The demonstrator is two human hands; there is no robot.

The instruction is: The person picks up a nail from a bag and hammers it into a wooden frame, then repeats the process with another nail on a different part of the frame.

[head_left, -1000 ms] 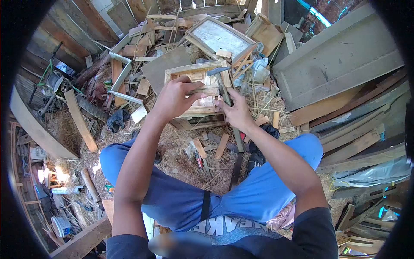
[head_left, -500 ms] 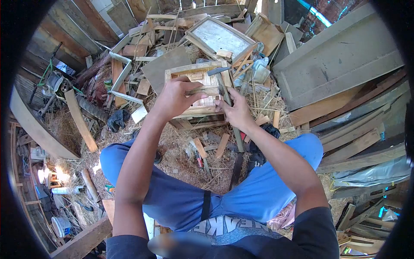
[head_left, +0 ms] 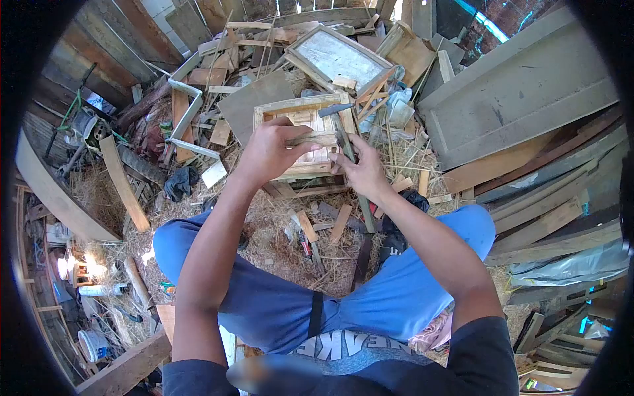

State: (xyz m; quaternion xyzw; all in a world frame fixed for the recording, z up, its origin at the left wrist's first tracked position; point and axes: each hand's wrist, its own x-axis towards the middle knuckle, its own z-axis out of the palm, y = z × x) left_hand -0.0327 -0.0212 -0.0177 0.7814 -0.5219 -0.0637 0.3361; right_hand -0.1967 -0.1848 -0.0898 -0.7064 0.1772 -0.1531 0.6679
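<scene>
My left hand (head_left: 265,150) is closed on a short wooden strip (head_left: 323,138), which lies sideways above a small panelled wooden frame (head_left: 285,105). From the other side, my right hand (head_left: 367,173) grips a hammer (head_left: 349,140) partway along its handle. The hammer's dark head points away from me over the frame's far part, and the handle end hangs down towards my knees. My right thumb and fingertips pinch a small dark piece close to the strip's right end; what it is cannot be made out. Both hands partly cover the frame.
Scrap boards and offcuts lie heaped behind the frame, with a white-panelled frame (head_left: 340,56) on top. A large grey panel (head_left: 515,99) leans at the right above stacked planks. Between my knees lie a red-handled tool (head_left: 306,247) and wood bits. A white bucket (head_left: 94,345) stands lower left.
</scene>
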